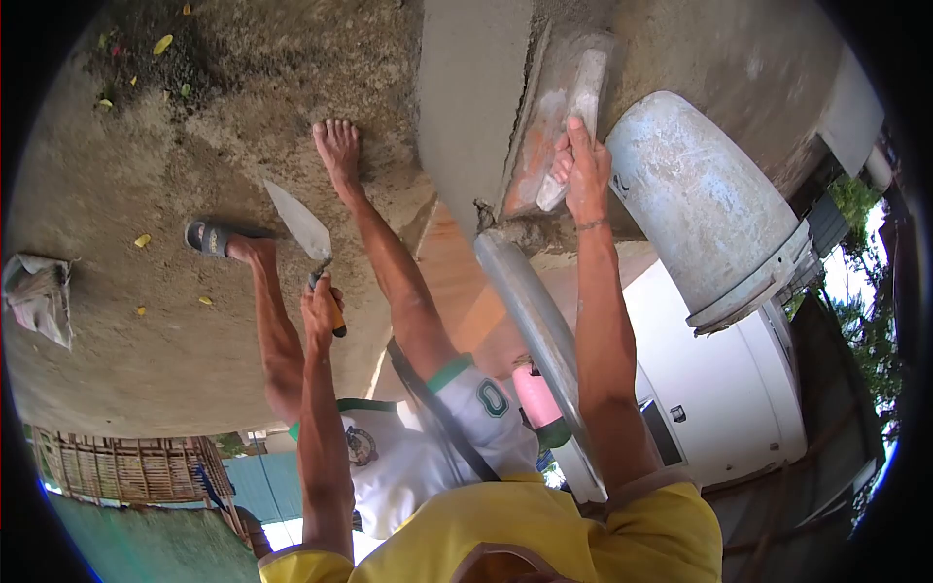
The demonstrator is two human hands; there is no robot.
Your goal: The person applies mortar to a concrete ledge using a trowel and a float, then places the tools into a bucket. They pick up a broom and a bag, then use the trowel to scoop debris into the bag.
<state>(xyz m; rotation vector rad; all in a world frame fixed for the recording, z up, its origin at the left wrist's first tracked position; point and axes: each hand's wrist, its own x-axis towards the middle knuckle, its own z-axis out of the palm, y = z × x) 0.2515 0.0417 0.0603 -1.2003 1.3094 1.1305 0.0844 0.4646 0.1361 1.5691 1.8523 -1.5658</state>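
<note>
My left hand (321, 303) is closed round the dark and yellow handle of a pointed trowel (301, 222), whose metal blade points up and left over the ground. At the upper right, my right hand (583, 175) grips the long pale handle of a plastering float (544, 126). The float's broad, cement-stained plate lies against a smooth grey cement surface (462, 87). A ragged edge of cement runs along the plate's left side. My fingers partly hide the handle's lower part.
A stained pale bucket (700, 194) is right of my right hand. A grey pipe (535, 316) runs below the float. My bare foot (338, 146) and sandalled foot (219, 238) are on the dirt. A crumpled sack (41, 296) lies far left.
</note>
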